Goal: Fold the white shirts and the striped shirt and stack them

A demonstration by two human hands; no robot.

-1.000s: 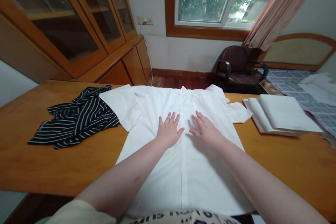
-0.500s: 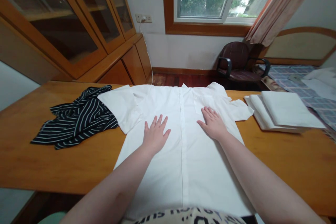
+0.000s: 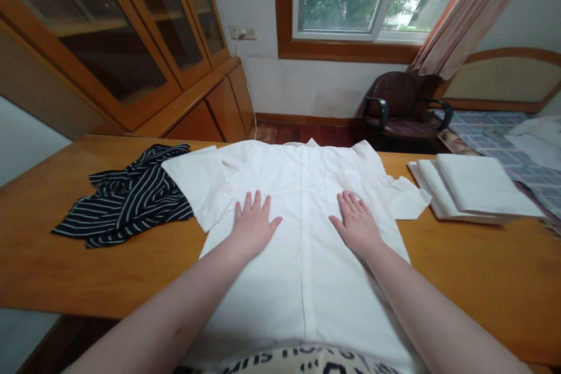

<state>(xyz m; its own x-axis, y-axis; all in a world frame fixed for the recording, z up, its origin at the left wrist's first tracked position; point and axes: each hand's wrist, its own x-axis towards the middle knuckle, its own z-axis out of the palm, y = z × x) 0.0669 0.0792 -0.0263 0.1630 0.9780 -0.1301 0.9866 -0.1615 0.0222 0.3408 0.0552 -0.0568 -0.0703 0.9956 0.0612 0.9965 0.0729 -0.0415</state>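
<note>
A white short-sleeved shirt (image 3: 280, 269) lies spread front side up, its button strip running down the middle and its collar end at the far table edge. My left hand (image 3: 254, 225) rests flat on the left part of the shirt, fingers spread. On the right part, below the chest pocket area, my right hand (image 3: 356, 222) lies flat with the thumb apart. Neither hand grips the cloth. The shirt's left sleeve overlaps a black garment with white stripes (image 3: 131, 198), which lies crumpled. The hem end is hidden near my body.
The wooden table (image 3: 144, 274) carries everything. Folded white cloths (image 3: 477, 184) are stacked at the right, close to the right sleeve. Beyond the table stand a glass-door cabinet (image 3: 193, 87), a brown armchair (image 3: 394, 102) and a bed with a checked cover (image 3: 473, 128).
Both hands have slid slightly toward my body on the shirt. The right sleeve has shifted outward and nearer to me, now by the folded cloths.
</note>
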